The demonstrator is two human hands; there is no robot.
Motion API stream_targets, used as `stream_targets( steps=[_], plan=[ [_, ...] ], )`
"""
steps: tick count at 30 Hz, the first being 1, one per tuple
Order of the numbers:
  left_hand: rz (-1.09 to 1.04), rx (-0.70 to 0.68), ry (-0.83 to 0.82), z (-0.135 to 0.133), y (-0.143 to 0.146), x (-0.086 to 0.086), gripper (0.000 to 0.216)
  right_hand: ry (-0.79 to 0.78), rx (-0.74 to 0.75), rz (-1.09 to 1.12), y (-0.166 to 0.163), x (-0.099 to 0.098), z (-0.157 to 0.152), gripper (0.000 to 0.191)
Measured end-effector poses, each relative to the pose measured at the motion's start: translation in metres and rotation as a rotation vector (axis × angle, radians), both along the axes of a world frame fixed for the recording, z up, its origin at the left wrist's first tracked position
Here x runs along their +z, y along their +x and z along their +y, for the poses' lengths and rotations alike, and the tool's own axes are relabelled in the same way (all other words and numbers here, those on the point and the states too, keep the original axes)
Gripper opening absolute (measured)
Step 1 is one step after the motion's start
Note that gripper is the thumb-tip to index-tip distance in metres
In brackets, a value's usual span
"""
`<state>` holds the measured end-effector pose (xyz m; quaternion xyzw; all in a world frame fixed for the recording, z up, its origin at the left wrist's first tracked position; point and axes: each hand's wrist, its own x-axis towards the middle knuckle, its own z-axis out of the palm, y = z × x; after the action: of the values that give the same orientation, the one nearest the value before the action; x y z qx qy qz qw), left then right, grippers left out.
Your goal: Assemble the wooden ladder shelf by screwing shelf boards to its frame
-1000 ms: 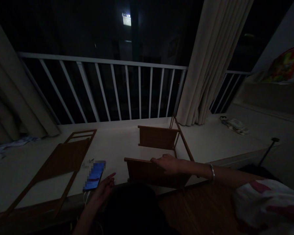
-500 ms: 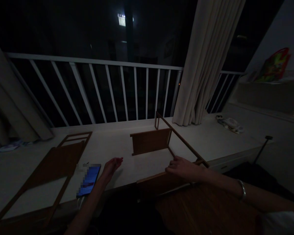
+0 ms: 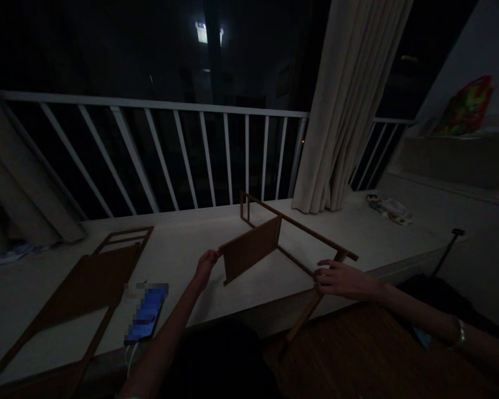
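Note:
A small brown wooden chair (image 3: 251, 249) lies on its side on the pale ledge (image 3: 183, 238), its flat seat panel standing up from the surface. My left hand (image 3: 206, 267) is closed in a pinch on the panel's upper left corner. Over the chair's near leg frame, my right hand (image 3: 343, 280) curls its fingers round a bar close to the ledge's front edge. One leg sticks out past that edge, over the floor. To the left lies a second brown wooden chair (image 3: 93, 277), flat on the ledge. A phone (image 3: 149, 316) with a white cable is between it and my left forearm.
White railings (image 3: 203, 149) run along the dark window behind the ledge. A beige curtain (image 3: 336, 122) hangs to the right, with a crumpled cloth-like item (image 3: 391, 210) beyond it. A dark pole (image 3: 444, 252) stands at the right. Wooden floor (image 3: 349, 354) lies below.
My left hand has moved up and right onto the seat panel's corner. My right hand has shifted right, and the chair has turned, its near part now hanging lower off the ledge.

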<state>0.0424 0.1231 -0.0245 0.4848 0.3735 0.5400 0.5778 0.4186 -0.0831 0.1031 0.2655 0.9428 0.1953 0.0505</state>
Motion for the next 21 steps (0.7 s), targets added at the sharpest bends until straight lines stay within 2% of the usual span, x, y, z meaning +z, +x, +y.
stream_targets(
  steps=[4, 9, 11, 16, 21],
  plan=[
    [0.02, -0.025, -0.033, -0.018, 0.013, -0.013, 0.04, 0.08, 0.061, -0.016, 0.03, -0.008, 0.004, 0.019],
    [0.051, -0.072, -0.035, -0.051, 0.026, -0.018, 0.039, 0.109, 0.068, -0.045, 0.069, -0.013, 0.015, 0.016],
    [0.047, -0.079, -0.032, -0.064, 0.032, -0.017, 0.038, 0.114, 0.043, -0.052, 0.085, -0.013, 0.023, 0.016],
    [0.015, 0.014, -0.039, -0.095, 0.05, -0.012, 0.038, 0.117, -0.058, -0.073, 0.116, -0.011, 0.046, 0.022],
    [0.036, 0.059, -0.074, -0.115, 0.063, -0.005, 0.04, 0.067, -0.177, -0.078, 0.136, -0.016, 0.071, 0.026]
  ],
)
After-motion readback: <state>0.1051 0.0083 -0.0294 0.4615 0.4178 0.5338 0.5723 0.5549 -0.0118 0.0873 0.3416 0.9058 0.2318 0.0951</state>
